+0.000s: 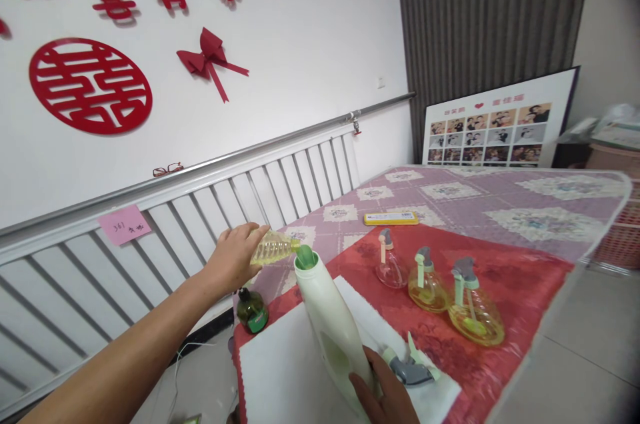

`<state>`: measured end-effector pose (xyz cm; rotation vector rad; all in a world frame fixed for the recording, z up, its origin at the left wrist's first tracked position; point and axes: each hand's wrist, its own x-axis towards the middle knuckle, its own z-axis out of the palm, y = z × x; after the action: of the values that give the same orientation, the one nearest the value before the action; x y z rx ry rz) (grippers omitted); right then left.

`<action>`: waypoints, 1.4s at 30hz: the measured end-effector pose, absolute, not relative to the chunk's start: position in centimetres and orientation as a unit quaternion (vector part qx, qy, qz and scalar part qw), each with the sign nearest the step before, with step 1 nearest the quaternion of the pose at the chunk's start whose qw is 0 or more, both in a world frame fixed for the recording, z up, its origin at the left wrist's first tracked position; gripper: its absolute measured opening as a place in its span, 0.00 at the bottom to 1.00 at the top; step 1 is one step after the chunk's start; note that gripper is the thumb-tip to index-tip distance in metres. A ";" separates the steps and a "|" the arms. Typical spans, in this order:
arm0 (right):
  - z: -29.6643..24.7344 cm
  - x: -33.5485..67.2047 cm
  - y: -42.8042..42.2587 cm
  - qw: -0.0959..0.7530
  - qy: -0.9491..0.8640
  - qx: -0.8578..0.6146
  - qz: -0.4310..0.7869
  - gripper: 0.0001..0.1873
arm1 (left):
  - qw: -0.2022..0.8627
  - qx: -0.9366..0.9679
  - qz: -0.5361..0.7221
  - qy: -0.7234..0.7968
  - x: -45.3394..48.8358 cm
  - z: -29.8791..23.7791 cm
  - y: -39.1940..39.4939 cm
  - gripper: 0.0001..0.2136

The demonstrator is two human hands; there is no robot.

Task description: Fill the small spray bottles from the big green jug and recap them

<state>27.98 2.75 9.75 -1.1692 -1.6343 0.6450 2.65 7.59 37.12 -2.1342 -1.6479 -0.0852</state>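
My left hand [237, 255] is wrapped round a clear plastic bottle [273, 247] of pale yellow liquid, tipped on its side. Its neck meets a small green funnel-like piece [305, 257] at the mouth of a tall pale-green bottle [333, 327]. Low on that green bottle, my right hand [385, 391] grips its side, and the bottle leans to the left. Beside my right hand a grey and green spray head [411, 368] lies on a white cloth [280, 371]. Whether liquid is flowing I cannot make out.
Three spray bottles, one clear [391, 271] and two with yellow liquid [427, 289] [475, 319], stand on a red cloth [520, 344] to the right. A dark green pump bottle [253, 312] stands at the left table edge. Behind lies a yellow box [391, 218]; a white radiator [200, 227] runs along the wall.
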 end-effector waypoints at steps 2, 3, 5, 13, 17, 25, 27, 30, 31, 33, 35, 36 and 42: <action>9.9 28.0 2.7 0.491 -0.674 -0.480 0.271 0.19 | 0.222 -0.773 -0.032 -0.594 2.6 37.1 7.6 0.36; 9.9 27.9 2.7 0.491 -0.674 -0.480 0.272 0.19 | 0.224 -0.773 -0.033 -0.592 2.6 37.1 7.6 0.36; 10.0 27.9 2.6 0.490 -0.674 -0.481 0.272 0.19 | 0.227 -0.775 -0.034 -0.589 2.5 37.0 7.6 0.36; 9.7 27.9 2.7 0.500 -0.665 -0.486 0.267 0.19 | 0.229 -0.772 -0.029 -0.592 2.5 37.0 7.7 0.36; 9.7 27.9 2.6 0.505 -0.658 -0.488 0.272 0.19 | 0.226 -0.772 -0.030 -0.594 2.7 37.2 7.6 0.36; 9.8 28.0 2.7 0.498 -0.667 -0.486 0.267 0.20 | 0.225 -0.772 -0.030 -0.594 2.6 37.1 7.7 0.35; 9.9 28.0 2.7 0.502 -0.666 -0.485 0.265 0.20 | 0.225 -0.772 -0.030 -0.594 2.6 37.1 7.7 0.35; 10.0 27.9 2.7 0.509 -0.661 -0.484 0.264 0.20 | 0.225 -0.773 -0.031 -0.593 2.6 37.1 7.7 0.35; 10.0 27.9 2.6 0.512 -0.659 -0.484 0.263 0.20 | 0.225 -0.773 -0.030 -0.593 2.6 37.1 7.6 0.35; 10.1 27.9 2.6 0.515 -0.658 -0.481 0.265 0.20 | 0.224 -0.772 -0.029 -0.594 2.7 37.2 7.6 0.36; 10.2 27.9 2.6 0.513 -0.659 -0.479 0.271 0.20 | 0.226 -0.772 -0.029 -0.594 2.6 37.1 7.7 0.36; 10.2 27.9 2.6 0.510 -0.660 -0.478 0.275 0.20 | 0.226 -0.772 -0.029 -0.593 2.6 37.1 7.7 0.36; 10.0 27.9 2.6 0.507 -0.660 -0.475 0.286 0.19 | 0.227 -0.774 -0.030 -0.591 2.4 37.1 7.8 0.36</action>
<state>27.91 2.59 10.04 -1.1462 -1.5915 0.6898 2.45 7.82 37.08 -2.1319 -1.6276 -0.0815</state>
